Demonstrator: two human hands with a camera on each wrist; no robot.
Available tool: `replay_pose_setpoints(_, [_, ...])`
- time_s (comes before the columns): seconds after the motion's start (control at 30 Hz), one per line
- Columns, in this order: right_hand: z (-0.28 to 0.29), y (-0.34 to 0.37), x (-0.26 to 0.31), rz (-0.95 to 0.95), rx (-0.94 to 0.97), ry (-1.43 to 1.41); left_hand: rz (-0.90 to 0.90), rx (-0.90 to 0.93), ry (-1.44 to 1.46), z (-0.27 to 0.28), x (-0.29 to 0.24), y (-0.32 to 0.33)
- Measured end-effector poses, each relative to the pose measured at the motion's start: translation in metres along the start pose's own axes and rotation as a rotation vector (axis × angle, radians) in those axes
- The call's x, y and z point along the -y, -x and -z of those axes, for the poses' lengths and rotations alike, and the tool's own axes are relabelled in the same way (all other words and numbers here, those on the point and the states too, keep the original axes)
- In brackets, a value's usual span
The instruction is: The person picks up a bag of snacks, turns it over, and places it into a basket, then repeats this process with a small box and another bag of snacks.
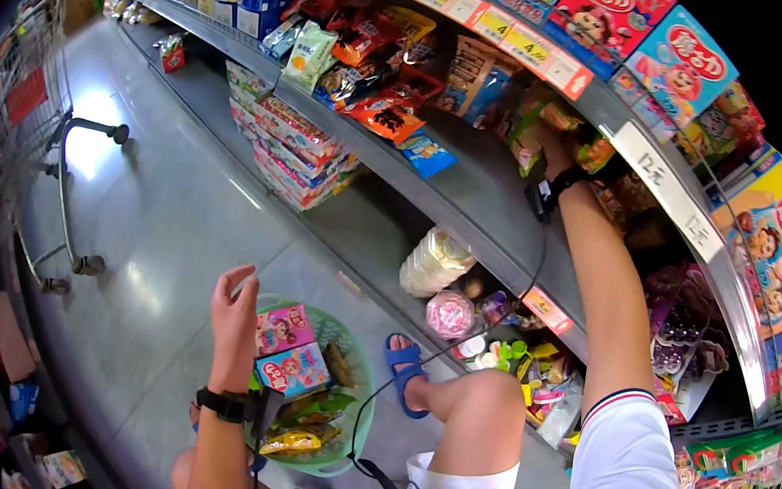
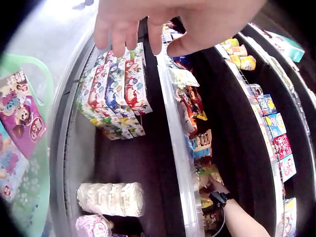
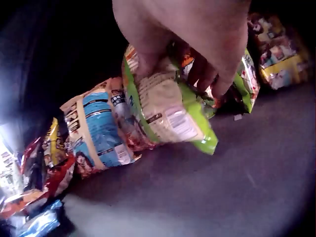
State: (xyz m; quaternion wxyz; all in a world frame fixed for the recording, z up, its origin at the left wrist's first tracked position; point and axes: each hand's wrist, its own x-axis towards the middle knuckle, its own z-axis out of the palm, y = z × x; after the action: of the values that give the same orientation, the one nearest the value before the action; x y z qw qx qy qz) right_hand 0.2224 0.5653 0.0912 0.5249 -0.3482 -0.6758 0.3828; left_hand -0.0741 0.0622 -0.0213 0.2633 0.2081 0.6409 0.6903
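My right hand (image 1: 554, 156) reaches deep onto the middle shelf. In the right wrist view its thumb and curled fingers grip a green and beige snack bag (image 3: 165, 106), with the barcode side showing. Another green-edged bag (image 3: 249, 84) lies right beside the fingers, and a blue and beige snack bag (image 3: 101, 126) stands on the other side. My left hand (image 1: 235, 307) is raised beside the green basket (image 1: 363, 418), holding nothing, with its fingers loosely extended. Inside the basket lie a pink box (image 1: 284, 329), a blue box (image 1: 293, 370) and several snack bags.
The shelf's metal front edge (image 1: 481, 220) runs below my right arm. Stacked drink cartons (image 1: 293, 154) and a wrapped white stack (image 1: 436, 262) sit on the bottom shelf. A shopping cart (image 1: 65, 196) stands at left in the aisle. A cable trails from my right wrist.
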Motion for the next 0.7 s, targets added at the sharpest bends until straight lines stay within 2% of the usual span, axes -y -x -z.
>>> replay_pose_setpoints(0.07, [0.019, -0.001, -0.028, 0.097, -0.091, -0.019, -0.017, 0.017, 0.011, 0.002, 0.008, 0.000])
replay_pose_setpoints(0.1, [-0.002, 0.036, 0.034, -0.109, -0.184, 0.039, -0.008, 0.035, 0.012, 0.004, 0.014, -0.001])
replay_pose_setpoints(0.13, [-0.007, 0.059, 0.061, -0.164, -0.171, 0.016, 0.002, 0.053, 0.012, 0.006, 0.014, 0.001])
replay_pose_setpoints(0.2, [-0.008, 0.092, 0.093, -0.277, -0.139, -0.023, 0.028, 0.099, 0.073, 0.001, 0.002, 0.011])
replay_pose_setpoints(0.23, [-0.012, 0.107, 0.089, -0.132, -0.151, -0.200, 0.045, 0.121, 0.105, -0.004, -0.003, 0.017])
replay_pose_setpoints(0.27, [-0.015, 0.122, 0.085, -0.144, -0.161, -0.279, -0.005, 0.156, 0.086, -0.007, -0.007, 0.023])
replay_pose_setpoints(0.3, [-0.022, 0.153, 0.113, -0.247, -0.049, -0.317, -0.056, 0.189, 0.064, -0.009, -0.010, 0.029])
replay_pose_setpoints(0.33, [-0.041, 0.189, 0.151, -0.299, -0.031, -0.412, -0.105, 0.217, 0.038, -0.011, -0.013, 0.035])
replay_pose_setpoints(0.37, [-0.051, 0.212, 0.154, -0.391, 0.014, -0.437, -0.160, 0.213, 0.002, -0.014, -0.014, 0.040])
replay_pose_setpoints(0.4, [-0.069, 0.239, 0.160, -0.425, 0.053, -0.520, -0.400, 0.156, -0.167, -0.016, -0.025, 0.049])
replay_pose_setpoints(0.43, [-0.083, 0.264, 0.170, -0.573, 0.087, -0.434, -0.634, 0.098, -0.346, -0.018, -0.041, 0.061])
replay_pose_setpoints(0.47, [-0.102, 0.290, 0.180, -0.577, 0.109, -0.427, -0.860, 0.042, -0.534, -0.018, -0.050, 0.070])
replay_pose_setpoints(0.5, [-0.121, 0.311, 0.171, -0.536, 0.133, -0.417, -0.892, 0.127, -0.598, -0.016, -0.051, 0.076])
replay_pose_setpoints(0.53, [-0.140, 0.328, 0.162, -0.493, 0.156, -0.410, -0.921, 0.214, -0.661, -0.014, -0.050, 0.080])
replay_pose_setpoints(0.6, [-0.174, 0.354, 0.151, -0.430, 0.217, -0.449, -0.788, 0.207, -0.684, -0.018, -0.045, 0.094])
replay_pose_setpoints(0.63, [-0.185, 0.363, 0.150, -0.337, 0.315, -0.436, -0.726, 0.205, -0.685, -0.018, -0.042, 0.095])
replay_pose_setpoints(0.7, [-0.205, 0.380, 0.146, -0.418, 0.317, -0.407, -0.648, 0.203, -0.638, -0.013, -0.033, 0.091])
